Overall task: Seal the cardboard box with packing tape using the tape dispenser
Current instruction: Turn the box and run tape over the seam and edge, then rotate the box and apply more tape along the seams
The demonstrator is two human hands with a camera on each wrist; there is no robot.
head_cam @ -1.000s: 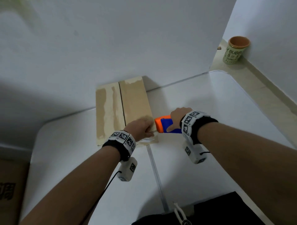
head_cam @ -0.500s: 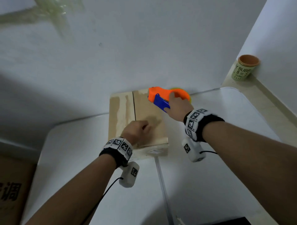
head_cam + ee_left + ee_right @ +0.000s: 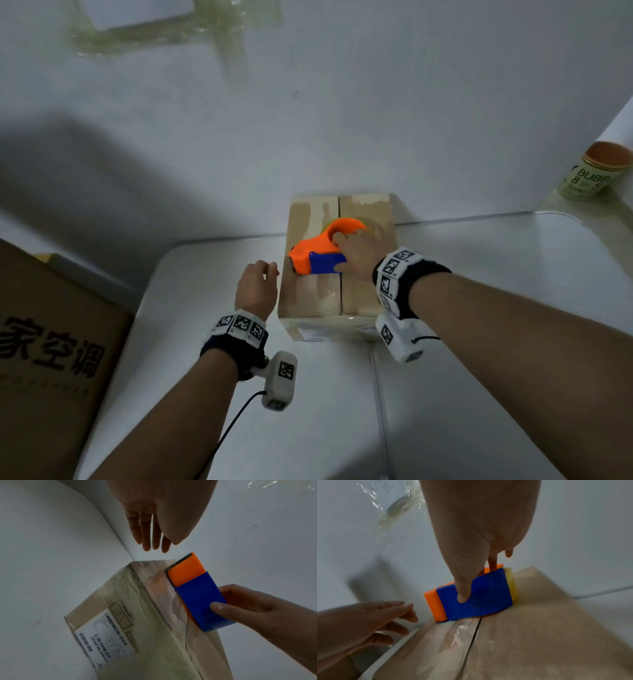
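White wall and white table [image 3: 479, 308] frame my view, with the cardboard box [image 3: 363, 294] standing at the table's far edge against the wall. Its long axis runs away from me, and the centre seam between the two flaps runs the same way.

My right hand [image 3: 359, 260] grips the tape dispenser [image 3: 318, 255], thumb on the blue side plate and a finger hooked into the orange body. The dispenser sits on the box top, but its length lies across the seam, with the toothed cutter pointing left toward my other hand. As I judge it, that is what matters: tape along the seam needs the dispenser turned in line with it.

My left hand [image 3: 257, 287] hangs just beside the box's left edge, fingers loose and holding nothing, near the cutter but not touching it. It is the nearer hand for steadying the box.
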